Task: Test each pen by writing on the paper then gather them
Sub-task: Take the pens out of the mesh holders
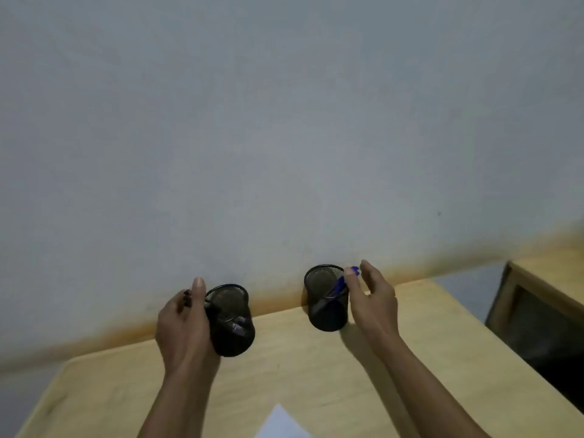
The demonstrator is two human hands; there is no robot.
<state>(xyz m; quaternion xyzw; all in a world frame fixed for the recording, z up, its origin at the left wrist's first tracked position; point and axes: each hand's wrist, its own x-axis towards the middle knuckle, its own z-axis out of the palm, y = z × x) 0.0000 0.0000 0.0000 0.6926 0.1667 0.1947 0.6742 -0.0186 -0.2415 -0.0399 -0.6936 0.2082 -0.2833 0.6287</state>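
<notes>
Two black mesh pen cups stand at the far edge of the wooden table (316, 374), against the wall. My left hand (185, 327) is at the left side of the left cup (235, 327) and grips dark pens (187, 298); their ends show between my fingers, while other dark pens lie inside the cup. My right hand (374, 300) is beside the right cup (325, 303) and pinches the top of a blue pen (340, 284) that leans inside it. A corner of white paper (281, 423) shows at the bottom edge.
A plain grey wall (284, 121) rises directly behind the cups. To the right, across a gap, stands another wooden piece of furniture with a dark front (537, 320). The table's left edge runs diagonally at the lower left.
</notes>
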